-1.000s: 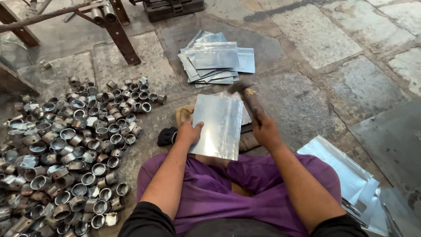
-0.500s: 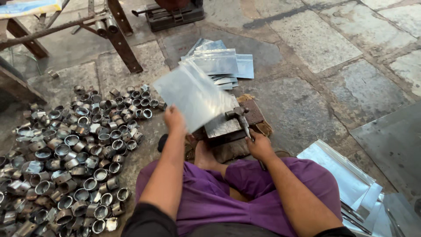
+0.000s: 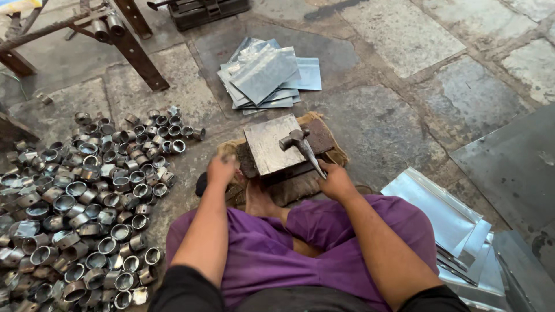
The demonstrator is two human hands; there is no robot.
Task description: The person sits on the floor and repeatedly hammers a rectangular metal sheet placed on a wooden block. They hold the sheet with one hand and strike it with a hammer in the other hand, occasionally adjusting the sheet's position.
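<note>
Grey stone slabs (image 3: 404, 34), worn and uneven with dark joints, make up the floor of a workshop seen from above; a person sits cross-legged on it in purple trousers (image 3: 324, 242), bare foot (image 3: 257, 199) tucked in front; just ahead of the knees a flat steel plate (image 3: 270, 144) lies on a dark block (image 3: 318, 136) set on a piece of brown sacking (image 3: 338, 153); the right hand (image 3: 336, 182) is closed around the handle of a hammer (image 3: 300, 147), whose head rests on the plate; the left hand (image 3: 221, 170) hovers at the plate's left edge with fingers curled inward, holding nothing that can be seen; beyond the block a loose stack of shiny sheet-metal pieces (image 3: 266, 72) lies on the slabs; to the left a broad heap of short metal rings (image 3: 87, 196) spreads across the floor; to the right, beside the person's thigh, larger folded metal sheets (image 3: 439, 205) are piled near a dark flat sheet (image 3: 514, 167); rusty metal legs of a stand (image 3: 136, 52) rise at the upper left.
</note>
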